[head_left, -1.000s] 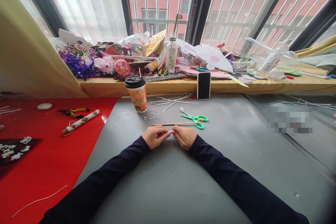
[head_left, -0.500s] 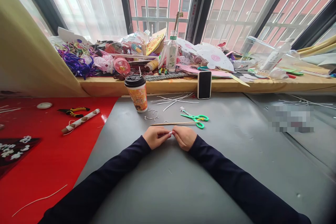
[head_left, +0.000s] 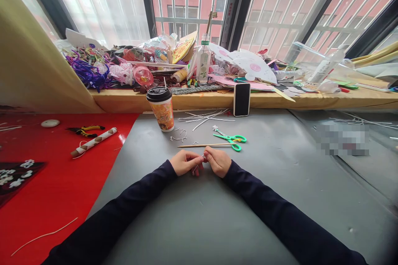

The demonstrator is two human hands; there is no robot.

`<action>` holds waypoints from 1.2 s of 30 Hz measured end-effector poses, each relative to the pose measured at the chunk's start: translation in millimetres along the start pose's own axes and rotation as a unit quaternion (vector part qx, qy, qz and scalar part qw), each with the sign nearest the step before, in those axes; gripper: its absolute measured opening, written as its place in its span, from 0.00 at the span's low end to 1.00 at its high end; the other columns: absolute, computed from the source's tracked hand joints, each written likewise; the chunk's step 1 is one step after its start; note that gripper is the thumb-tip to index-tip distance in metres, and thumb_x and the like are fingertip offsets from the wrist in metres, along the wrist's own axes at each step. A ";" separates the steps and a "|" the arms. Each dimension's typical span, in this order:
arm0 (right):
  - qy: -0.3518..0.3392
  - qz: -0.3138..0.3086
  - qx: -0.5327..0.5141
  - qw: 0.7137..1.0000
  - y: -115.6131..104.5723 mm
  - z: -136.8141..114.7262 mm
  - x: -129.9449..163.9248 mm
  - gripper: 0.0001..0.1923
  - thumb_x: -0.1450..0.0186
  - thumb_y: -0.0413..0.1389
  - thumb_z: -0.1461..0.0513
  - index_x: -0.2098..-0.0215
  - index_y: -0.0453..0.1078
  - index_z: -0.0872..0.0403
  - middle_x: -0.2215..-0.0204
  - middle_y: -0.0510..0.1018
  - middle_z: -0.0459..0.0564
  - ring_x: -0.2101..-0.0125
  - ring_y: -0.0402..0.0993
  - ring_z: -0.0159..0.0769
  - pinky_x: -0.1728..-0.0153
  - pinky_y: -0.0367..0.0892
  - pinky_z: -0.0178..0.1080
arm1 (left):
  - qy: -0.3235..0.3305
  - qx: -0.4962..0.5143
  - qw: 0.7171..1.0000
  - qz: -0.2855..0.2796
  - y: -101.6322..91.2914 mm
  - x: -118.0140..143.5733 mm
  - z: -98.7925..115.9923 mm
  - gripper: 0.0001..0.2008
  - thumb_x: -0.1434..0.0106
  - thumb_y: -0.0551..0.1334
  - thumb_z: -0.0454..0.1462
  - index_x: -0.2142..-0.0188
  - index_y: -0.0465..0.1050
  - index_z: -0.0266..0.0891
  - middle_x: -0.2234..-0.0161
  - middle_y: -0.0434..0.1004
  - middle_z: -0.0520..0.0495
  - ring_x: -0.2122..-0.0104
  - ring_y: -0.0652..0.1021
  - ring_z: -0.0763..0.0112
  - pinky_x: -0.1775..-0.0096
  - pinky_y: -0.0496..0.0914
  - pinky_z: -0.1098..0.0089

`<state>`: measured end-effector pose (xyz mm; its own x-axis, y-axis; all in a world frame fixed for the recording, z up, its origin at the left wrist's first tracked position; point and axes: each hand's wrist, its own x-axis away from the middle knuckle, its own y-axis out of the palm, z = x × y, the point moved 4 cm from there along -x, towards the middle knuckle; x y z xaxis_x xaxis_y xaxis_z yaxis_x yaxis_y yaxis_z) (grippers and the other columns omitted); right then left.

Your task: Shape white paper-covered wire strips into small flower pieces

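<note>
My left hand point(head_left: 184, 162) and my right hand point(head_left: 218, 161) meet over the grey mat, fingertips nearly touching. Between them is a thin white strip point(head_left: 195, 169), pinched by both hands; most of it is hidden by the fingers. Just beyond my fingers lies a pointed wooden stick point(head_left: 202, 145), one end over the green scissors point(head_left: 231, 138). A small white flower shape point(head_left: 215, 128) rests by the scissor tips. Short curled white pieces point(head_left: 180, 135) lie farther left, and several long white strips point(head_left: 203, 119) are fanned out at the back.
A paper cup with black lid point(head_left: 161, 109) stands back left; a phone point(head_left: 241, 100) leans upright against the ledge. Yellow-handled pliers point(head_left: 84, 131) and a wrapped roll point(head_left: 94, 142) lie on the red surface point(head_left: 71, 190). Craft clutter, including a glass bottle point(head_left: 203, 64), covers the windowsill.
My right hand has turned slightly and risen at the fingers. Left fingers have curled lower, and more of the white strip shows beneath them. The view has shifted slightly.
</note>
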<state>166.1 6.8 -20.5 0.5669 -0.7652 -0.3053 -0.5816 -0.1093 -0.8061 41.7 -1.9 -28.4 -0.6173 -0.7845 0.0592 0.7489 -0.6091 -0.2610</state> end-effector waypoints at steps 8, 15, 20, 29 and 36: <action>0.024 0.021 -0.007 0.999 -1.2 0.7 -0.1 0.13 0.36 0.37 0.58 0.76 0.54 0.53 0.82 0.61 0.44 0.80 0.57 0.28 0.77 0.51 0.32 | 0.030 -0.370 0.922 0.109 8.7 10.0 12.5 0.15 0.38 0.40 0.43 0.69 0.58 0.38 0.77 0.66 0.50 0.76 0.69 0.73 0.74 0.60 0.73; 0.053 -0.002 -0.242 0.969 5.9 1.5 -2.0 0.18 0.36 0.36 0.56 0.81 0.51 0.54 0.84 0.57 0.42 0.81 0.54 0.27 0.76 0.53 0.32 | 0.041 -0.531 0.842 0.081 2.6 10.7 15.7 0.14 0.37 0.38 0.41 0.67 0.58 0.40 0.79 0.67 0.51 0.79 0.69 0.72 0.76 0.56 0.74; 0.062 -0.007 -0.340 0.938 12.8 3.1 -3.2 0.17 0.37 0.39 0.55 0.81 0.50 0.54 0.85 0.54 0.41 0.82 0.51 0.25 0.79 0.51 0.32 | 0.065 -0.520 0.849 0.074 -1.3 11.9 16.9 0.14 0.37 0.38 0.41 0.68 0.58 0.40 0.79 0.66 0.52 0.79 0.69 0.73 0.76 0.56 0.75; 0.025 0.049 -0.188 0.981 -7.5 8.9 0.7 0.13 0.36 0.34 0.60 0.64 0.58 0.54 0.82 0.61 0.42 0.81 0.57 0.27 0.75 0.56 0.32 | 0.069 -0.509 0.852 0.106 -1.7 13.3 14.7 0.14 0.37 0.38 0.40 0.66 0.58 0.39 0.82 0.64 0.52 0.81 0.68 0.73 0.77 0.55 0.75; -0.085 0.026 0.018 0.996 -3.0 -1.7 2.2 0.13 0.38 0.41 0.59 0.59 0.61 0.54 0.76 0.69 0.46 0.75 0.63 0.30 0.71 0.58 0.32 | 0.066 -0.523 0.845 0.095 -1.1 13.4 14.7 0.15 0.37 0.38 0.40 0.61 0.59 0.38 0.80 0.66 0.51 0.79 0.70 0.72 0.76 0.56 0.75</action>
<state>168.0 4.3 -17.8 0.6291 -0.6509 -0.4250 -0.5926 -0.0478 -0.8041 36.1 -13.4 -13.2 -0.5823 -0.7952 -0.1693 0.2579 0.0168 -0.9660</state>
